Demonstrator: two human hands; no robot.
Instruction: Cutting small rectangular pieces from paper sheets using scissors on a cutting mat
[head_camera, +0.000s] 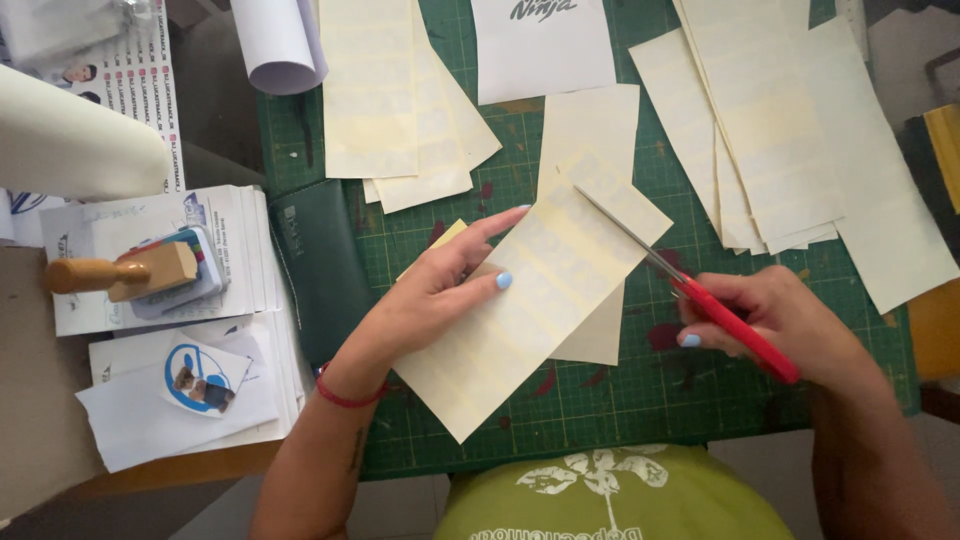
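Observation:
My left hand (436, 290) lies flat on a cream paper sheet (530, 300), fingers spread, pressing it onto the green cutting mat (600, 395). My right hand (775, 320) grips red-handled scissors (700, 295). Their metal blades reach up and left, and the tips meet the sheet's upper right edge. Another cream sheet lies under the held one.
Stacks of cream sheets (400, 110) lie at the mat's top left, and more cream sheets (780, 130) at the top right. A dark green pouch (320, 265) sits at the mat's left edge. Left of it are a wooden-handled stamp (130, 275), white printed papers (190, 380) and a paper roll (280, 45).

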